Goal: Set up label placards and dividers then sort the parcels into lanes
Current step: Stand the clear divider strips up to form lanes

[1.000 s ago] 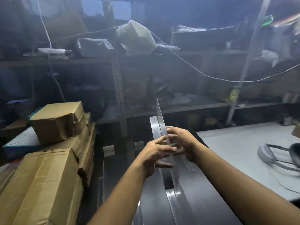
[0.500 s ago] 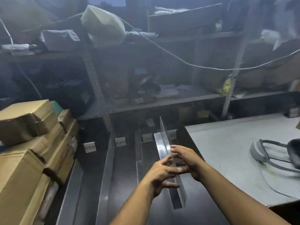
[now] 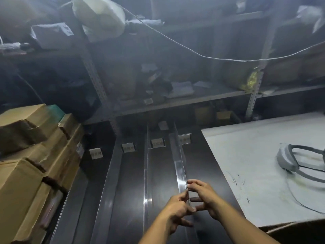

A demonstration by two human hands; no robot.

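Parcels (image 3: 35, 164) crowd the table's (image 3: 202, 164) left edge. Two dividers (image 3: 145, 173) stand rightward, with open lanes between. Left hand (image 3: 177, 208) and right hand (image 3: 204, 196) pinch the upright third divider (image 3: 179, 166) at its near end, beside the white sheet (image 3: 246, 164).

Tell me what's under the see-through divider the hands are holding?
Dark tabletop shows under and through the clear divider, which runs toward a label card. The left hand and right hand hold its near end and cover it, so what lies under there is hidden.
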